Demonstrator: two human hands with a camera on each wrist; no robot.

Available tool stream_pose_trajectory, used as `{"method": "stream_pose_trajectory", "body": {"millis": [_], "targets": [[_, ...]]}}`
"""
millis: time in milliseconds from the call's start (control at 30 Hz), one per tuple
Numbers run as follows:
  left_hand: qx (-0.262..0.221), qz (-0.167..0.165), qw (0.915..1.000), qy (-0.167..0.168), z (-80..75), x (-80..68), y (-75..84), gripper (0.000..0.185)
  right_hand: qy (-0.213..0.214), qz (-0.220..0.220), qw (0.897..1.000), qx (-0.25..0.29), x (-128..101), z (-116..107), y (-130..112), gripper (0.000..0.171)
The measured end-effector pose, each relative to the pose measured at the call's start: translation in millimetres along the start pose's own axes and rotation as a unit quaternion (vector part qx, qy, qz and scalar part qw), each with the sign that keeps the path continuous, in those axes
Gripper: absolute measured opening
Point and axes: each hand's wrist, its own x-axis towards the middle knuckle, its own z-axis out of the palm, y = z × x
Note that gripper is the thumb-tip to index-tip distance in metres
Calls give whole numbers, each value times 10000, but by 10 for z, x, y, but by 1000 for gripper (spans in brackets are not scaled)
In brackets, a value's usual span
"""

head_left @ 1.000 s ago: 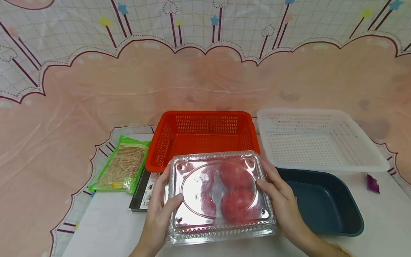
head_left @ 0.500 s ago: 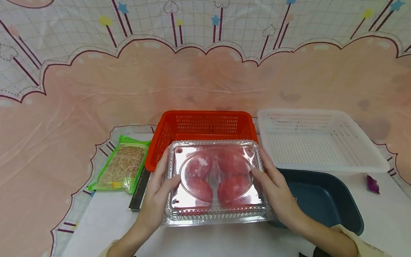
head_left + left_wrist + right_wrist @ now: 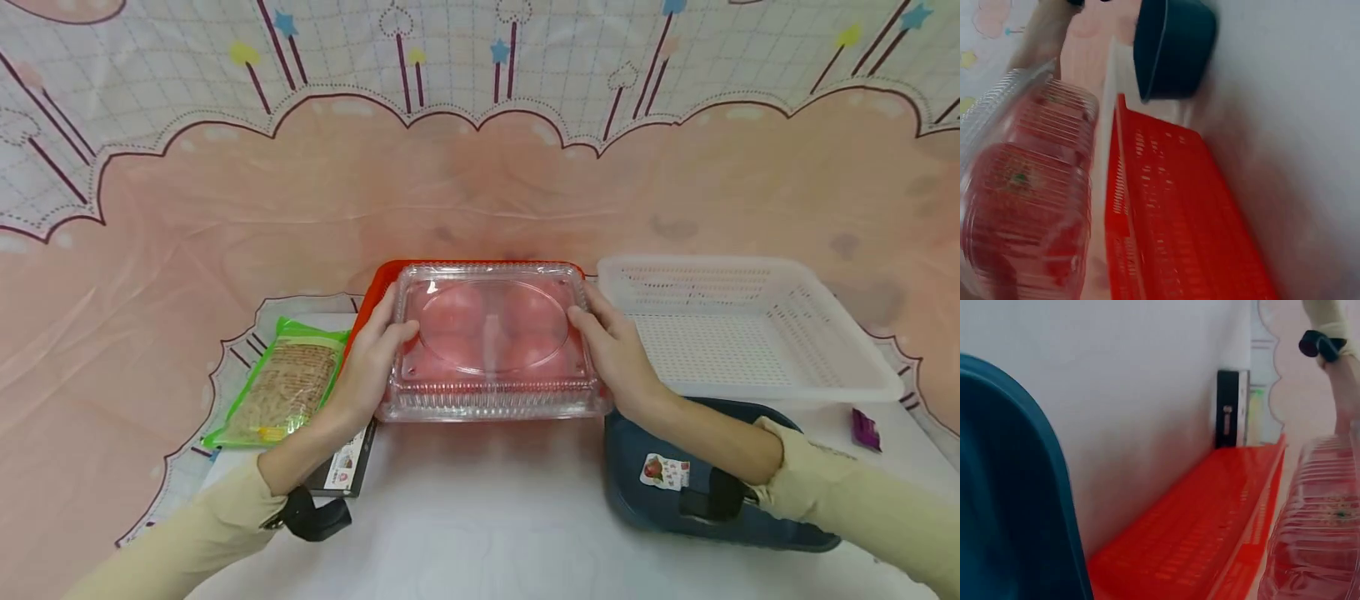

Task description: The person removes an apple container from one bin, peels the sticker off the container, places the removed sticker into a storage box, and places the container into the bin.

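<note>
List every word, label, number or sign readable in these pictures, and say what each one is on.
No text can be read in any view.
Small sticker with a red fruit picture on the dark blue plastic tub: any print too small.
Flat black printed box: print too small.
Green-edged clear food packet: print blurred.
Small purple wrapper: nothing legible.

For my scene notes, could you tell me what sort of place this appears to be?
Probably a staged sorting table, not a kitchen: a patterned backdrop cloth, a white table, empty baskets, and both hands holding a tomato box.
</note>
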Motion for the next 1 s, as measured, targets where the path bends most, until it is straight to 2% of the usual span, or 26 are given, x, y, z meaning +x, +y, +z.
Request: {"method": "stream_pose_trajectory", "body": {"millis": [233,433,700,1000], "targets": [[-6,-197,9998,-32,-79,395,-103,64,262,575,9973,369,382,48,25,55],[91,-285,9994,-197,-143,622,-205,65,303,786,9953,478,625,108,104,56],[-93,-714,9970,-267,-144,719,-346,65,149,1215,9915,433,746,140,178,59],[-192,-753,9967,-229,-140,798,-438,67,186,1067,9937,303,826,171,250,58]]}}
